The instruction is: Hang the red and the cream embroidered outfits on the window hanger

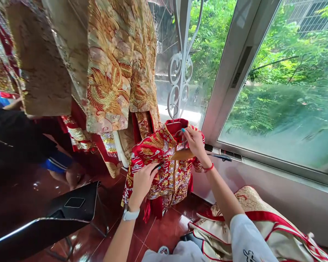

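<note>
A red jacket (166,160) with gold and silver embroidery hangs in front of me by a hook on the white scrolled metalwork. My right hand (194,142) is closed at its collar, pinching what looks like the metal hook of a clothes hanger. Below those fingers, a flat brown wooden piece (183,154) lies across the jacket front. Beyond my right wrist a thin black bar (221,157) sticks out; whether it joins the wooden piece is hidden. Against the jacket's chest, my left hand (142,182) is closed, with a thin dark thing (156,167) at its fingertips.
Gold embroidered garments (109,72) hang at upper left. A black chair (71,207) with a phone-like slab (74,202) stands at lower left, near a blurred person in dark clothing (19,142). Cream-and-red garments (262,222) are heaped at lower right, below the window (284,102).
</note>
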Demonstrator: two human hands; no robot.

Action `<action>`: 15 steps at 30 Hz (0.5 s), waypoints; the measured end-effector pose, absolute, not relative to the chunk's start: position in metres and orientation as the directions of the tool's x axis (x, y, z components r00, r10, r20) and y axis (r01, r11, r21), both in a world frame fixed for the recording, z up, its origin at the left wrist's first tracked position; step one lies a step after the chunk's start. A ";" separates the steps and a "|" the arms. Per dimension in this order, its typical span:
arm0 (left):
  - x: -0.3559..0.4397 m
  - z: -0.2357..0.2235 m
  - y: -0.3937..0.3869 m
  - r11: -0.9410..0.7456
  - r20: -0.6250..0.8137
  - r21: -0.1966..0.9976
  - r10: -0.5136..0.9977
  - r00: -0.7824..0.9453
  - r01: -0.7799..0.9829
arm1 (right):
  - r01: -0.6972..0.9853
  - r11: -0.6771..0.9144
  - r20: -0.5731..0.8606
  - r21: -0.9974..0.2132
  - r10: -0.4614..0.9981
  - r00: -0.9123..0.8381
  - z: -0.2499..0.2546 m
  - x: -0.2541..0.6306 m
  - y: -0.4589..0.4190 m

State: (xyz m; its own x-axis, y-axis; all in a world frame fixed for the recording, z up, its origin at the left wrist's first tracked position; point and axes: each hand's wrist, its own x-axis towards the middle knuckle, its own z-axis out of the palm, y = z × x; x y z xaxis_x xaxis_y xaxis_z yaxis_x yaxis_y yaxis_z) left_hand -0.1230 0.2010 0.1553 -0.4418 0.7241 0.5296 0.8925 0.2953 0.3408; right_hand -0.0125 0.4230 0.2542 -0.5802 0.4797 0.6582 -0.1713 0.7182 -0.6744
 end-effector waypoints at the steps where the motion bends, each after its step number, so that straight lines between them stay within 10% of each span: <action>1: -0.129 0.166 0.209 0.298 0.536 0.349 0.715 -0.450 0.889 | -0.154 0.747 0.690 -0.646 0.486 -0.537 0.266 -0.023 0.428; 15: -0.194 0.242 0.252 0.399 0.462 0.334 0.720 -0.518 0.854 | -0.110 0.832 0.811 -0.543 0.486 -0.325 0.329 -0.102 0.460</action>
